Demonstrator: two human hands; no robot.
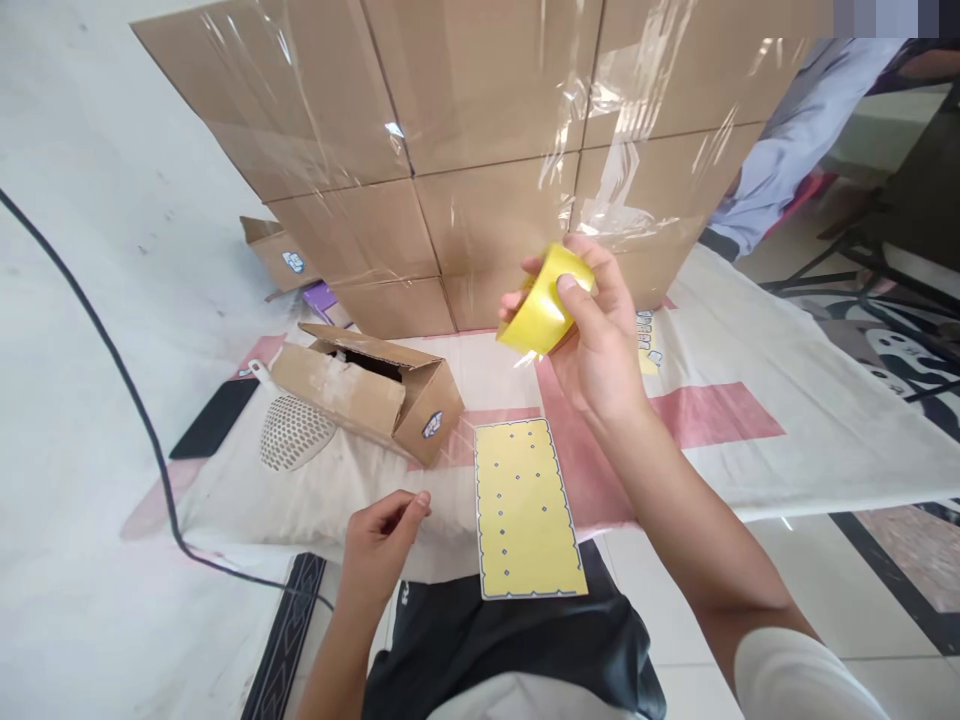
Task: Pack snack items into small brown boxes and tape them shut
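My right hand (611,365) is raised over the table, its fingers and thumb closed around a roll of yellow tape (546,312). My left hand (381,540) hovers low near the table's front edge, fingers curled and thumb against the index finger; whether something small is in it cannot be seen. Between my hands, a yellow card (525,520) with a scalloped blue border and small dots sticks out past the front edge above my lap. A small cardboard box (367,390) with a partly open flap lies left of the card.
Stacked cardboard boxes (495,215) wrapped in clear film wall off the back. On the left lie a white mesh cup (295,432), a black phone-like slab (215,418) and another small box (279,258). A black cable (112,350) hangs at left. A person's clothed leg (799,140) shows at right.
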